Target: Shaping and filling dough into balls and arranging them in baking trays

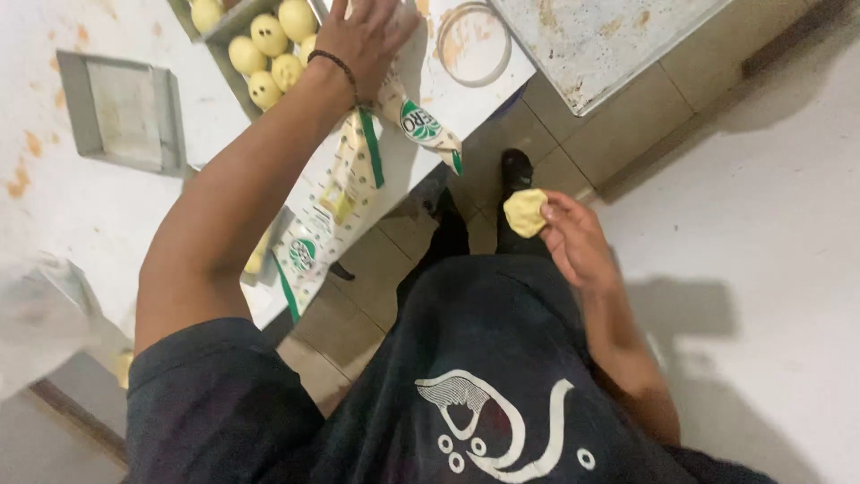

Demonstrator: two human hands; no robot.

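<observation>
While the camera looked straight down the person's dark printed shirt (466, 394) in the lower centre of the frame, the right hand (573, 237) was held low at centre right, off the table and above the tiled floor (761, 179). Its fingers were curled shut on a small flattened piece of yellow dough (525, 212), pinched at the fingertips, with the dough showing on the hand's left side. Below the dough, a dark shoe (515, 170) stood on the tiles. The two hands were well apart. The left arm ran from the lower left diagonally up to the top centre, a dark beaded bracelet (336, 64) at the wrist. The left hand (367, 31) lay with fingers spread, palm down, on the white worktable (54, 206); whether it gripped anything under the palm could not be told. Just beside it, at upper left, a metal tray (235, 85) held round yellow dough balls (269, 36) dotted with dark marks. Near the arm, white and green printed plastic wrappers (358, 161) hung over the table edge. An empty rectangular metal pan (125, 112) sat at left. A round lid or ring (473, 43) lay at top centre, and a large stained flat sheet (600, 40) filled the upper right.
</observation>
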